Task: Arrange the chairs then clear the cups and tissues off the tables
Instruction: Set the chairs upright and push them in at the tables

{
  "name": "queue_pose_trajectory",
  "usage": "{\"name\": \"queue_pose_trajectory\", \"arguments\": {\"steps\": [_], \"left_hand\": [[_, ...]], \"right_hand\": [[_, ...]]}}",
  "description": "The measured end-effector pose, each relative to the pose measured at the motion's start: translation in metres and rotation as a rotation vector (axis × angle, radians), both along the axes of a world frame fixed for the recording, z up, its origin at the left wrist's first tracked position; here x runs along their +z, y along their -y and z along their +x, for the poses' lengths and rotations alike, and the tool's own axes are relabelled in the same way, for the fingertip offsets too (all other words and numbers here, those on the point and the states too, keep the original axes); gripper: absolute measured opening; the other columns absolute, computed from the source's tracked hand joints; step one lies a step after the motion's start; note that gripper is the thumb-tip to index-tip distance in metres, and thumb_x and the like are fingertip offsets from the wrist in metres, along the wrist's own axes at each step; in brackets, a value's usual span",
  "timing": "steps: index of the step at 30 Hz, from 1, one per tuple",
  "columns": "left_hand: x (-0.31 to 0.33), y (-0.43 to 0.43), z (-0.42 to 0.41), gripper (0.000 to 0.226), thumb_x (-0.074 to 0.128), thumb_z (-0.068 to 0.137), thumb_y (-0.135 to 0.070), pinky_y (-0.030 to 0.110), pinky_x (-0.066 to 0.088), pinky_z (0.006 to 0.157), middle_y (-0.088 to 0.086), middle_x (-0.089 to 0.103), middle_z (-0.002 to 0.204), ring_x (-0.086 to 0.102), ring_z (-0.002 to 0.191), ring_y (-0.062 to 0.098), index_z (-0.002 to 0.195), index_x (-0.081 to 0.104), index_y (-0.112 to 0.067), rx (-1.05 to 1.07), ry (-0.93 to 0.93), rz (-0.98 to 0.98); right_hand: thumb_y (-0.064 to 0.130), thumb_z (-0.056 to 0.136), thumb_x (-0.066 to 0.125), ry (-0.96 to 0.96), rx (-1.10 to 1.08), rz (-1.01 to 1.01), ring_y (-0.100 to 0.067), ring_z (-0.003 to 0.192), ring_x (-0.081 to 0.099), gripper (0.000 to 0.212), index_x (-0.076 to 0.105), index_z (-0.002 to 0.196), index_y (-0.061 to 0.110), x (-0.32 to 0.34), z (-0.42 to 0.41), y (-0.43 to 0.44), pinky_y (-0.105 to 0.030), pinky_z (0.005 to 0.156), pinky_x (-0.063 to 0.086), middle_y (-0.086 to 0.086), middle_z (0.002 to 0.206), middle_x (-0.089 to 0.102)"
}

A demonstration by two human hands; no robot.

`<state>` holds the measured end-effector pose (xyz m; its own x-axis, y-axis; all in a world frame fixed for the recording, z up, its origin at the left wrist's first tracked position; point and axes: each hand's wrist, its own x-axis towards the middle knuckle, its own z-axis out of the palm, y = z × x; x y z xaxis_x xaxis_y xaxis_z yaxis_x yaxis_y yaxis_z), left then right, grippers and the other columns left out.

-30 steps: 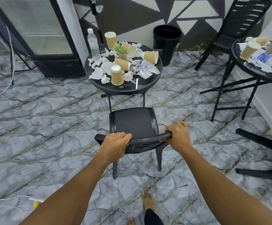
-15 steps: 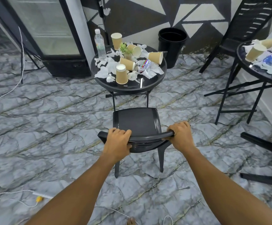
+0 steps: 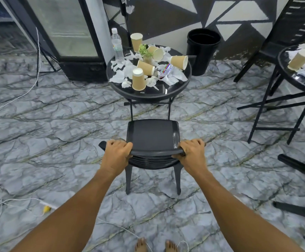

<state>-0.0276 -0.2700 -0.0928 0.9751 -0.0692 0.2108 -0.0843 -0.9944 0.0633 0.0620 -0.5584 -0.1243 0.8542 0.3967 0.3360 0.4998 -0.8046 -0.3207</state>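
— Chair (image 3: pixel 152 137) dead centre, seat facing twelve o'clock at the round table (image 3: pixel 148 95)!
— Hands?
— Left hand (image 3: pixel 116 155) clamped round the top rail at nine o'clock, right hand (image 3: pixel 191 155) wrapped on it at three.
— And the mess?
— Paper cups (image 3: pixel 138 79), some upright, some tipped over, and crumpled tissues (image 3: pixel 119 77) all over that tabletop. Bottle (image 3: pixel 116 45) at its ten o'clock, black bin (image 3: pixel 202 50) beyond at one. Second table (image 3: pixel 293 81) at two o'clock, cups there too.
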Motion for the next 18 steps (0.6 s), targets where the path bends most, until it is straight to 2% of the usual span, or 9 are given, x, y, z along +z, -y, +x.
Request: {"name": "queue_pose_trajectory", "arguments": {"steps": [2, 4, 6, 7, 9, 11, 13, 15, 18], "left_hand": [[0.002, 0.006, -0.005, 0.038, 0.085, 0.064, -0.013, 0.041, 0.036, 0.073, -0.001, 0.052, 0.067, 0.051, 0.069, 0.027, 0.075, 0.049, -0.017, 0.068, -0.010, -0.053], [0.009, 0.010, -0.009, 0.037, 0.079, 0.070, -0.050, 0.045, 0.033, 0.085, -0.008, 0.056, 0.079, 0.051, 0.085, 0.020, 0.083, 0.056, -0.024, 0.103, -0.090, -0.096], [0.020, 0.012, -0.012, 0.059, 0.053, 0.071, -0.086, 0.047, 0.023, 0.099, -0.015, 0.057, 0.096, 0.044, 0.103, 0.014, 0.104, 0.060, -0.037, 0.106, -0.216, -0.192], [0.026, 0.012, -0.013, 0.067, 0.042, 0.072, -0.092, 0.050, 0.019, 0.105, -0.016, 0.058, 0.102, 0.043, 0.108, 0.013, 0.112, 0.059, -0.041, 0.114, -0.258, -0.293], [0.034, 0.013, -0.014, 0.068, 0.032, 0.075, -0.094, 0.056, 0.014, 0.110, -0.016, 0.063, 0.101, 0.048, 0.110, 0.012, 0.110, 0.063, -0.043, 0.144, -0.273, -0.437], [0.035, 0.015, -0.016, 0.060, 0.032, 0.080, -0.091, 0.059, 0.015, 0.109, -0.016, 0.065, 0.084, 0.056, 0.096, 0.009, 0.089, 0.066, -0.042, 0.144, -0.232, -0.449], [0.035, 0.017, -0.016, 0.058, 0.035, 0.081, -0.089, 0.057, 0.015, 0.109, -0.016, 0.063, 0.075, 0.056, 0.086, 0.005, 0.078, 0.065, -0.040, 0.135, -0.221, -0.493], [0.036, 0.013, -0.014, 0.059, 0.037, 0.079, -0.090, 0.056, 0.013, 0.109, -0.016, 0.064, 0.077, 0.056, 0.088, 0.005, 0.080, 0.067, -0.040, 0.129, -0.275, -0.538], [0.035, 0.006, -0.012, 0.063, 0.036, 0.075, -0.093, 0.055, 0.011, 0.110, -0.016, 0.063, 0.081, 0.055, 0.094, 0.010, 0.084, 0.068, -0.039, 0.116, -0.310, -0.579]], "right_hand": [[0.043, 0.060, 0.093, -0.017, -0.004, 0.017, -0.020, 0.063, 0.046, 0.044, 0.057, 0.067, 0.019, 0.007, -0.005, -0.004, -0.038, 0.078, 0.034, 0.006, 0.061, 0.051], [0.055, 0.060, 0.089, -0.055, 0.004, -0.013, -0.020, 0.067, 0.051, 0.046, 0.061, 0.070, 0.020, 0.016, -0.009, -0.003, -0.040, 0.081, 0.036, 0.006, 0.064, 0.055], [0.084, 0.062, 0.067, -0.132, 0.020, -0.028, -0.013, 0.079, 0.051, 0.061, 0.065, 0.080, 0.026, 0.027, -0.012, 0.002, -0.040, 0.091, 0.033, 0.011, 0.075, 0.059], [0.092, 0.065, 0.054, -0.188, 0.045, -0.008, -0.010, 0.084, 0.049, 0.067, 0.067, 0.085, 0.029, 0.033, -0.014, 0.004, -0.039, 0.096, 0.031, 0.014, 0.081, 0.060], [0.094, 0.073, 0.039, -0.301, 0.094, 0.064, -0.008, 0.092, 0.049, 0.066, 0.067, 0.088, 0.036, 0.045, -0.017, 0.006, -0.041, 0.103, 0.028, 0.017, 0.085, 0.060], [0.092, 0.078, 0.034, -0.357, 0.091, 0.050, -0.010, 0.096, 0.049, 0.064, 0.067, 0.087, 0.038, 0.052, -0.018, 0.006, -0.042, 0.107, 0.026, 0.016, 0.086, 0.059], [0.092, 0.078, 0.030, -0.359, 0.026, 0.012, -0.012, 0.103, 0.046, 0.071, 0.068, 0.093, 0.035, 0.053, -0.024, 0.004, -0.040, 0.111, 0.022, 0.012, 0.093, 0.057], [0.090, 0.080, 0.028, -0.330, -0.033, 0.019, -0.013, 0.106, 0.041, 0.074, 0.066, 0.099, 0.030, 0.050, -0.035, 0.000, -0.038, 0.112, 0.021, 0.009, 0.098, 0.052], [0.087, 0.083, 0.027, -0.268, -0.066, 0.064, -0.016, 0.109, 0.041, 0.074, 0.063, 0.102, 0.026, 0.045, -0.044, -0.005, -0.045, 0.113, 0.022, 0.008, 0.101, 0.051]]}}
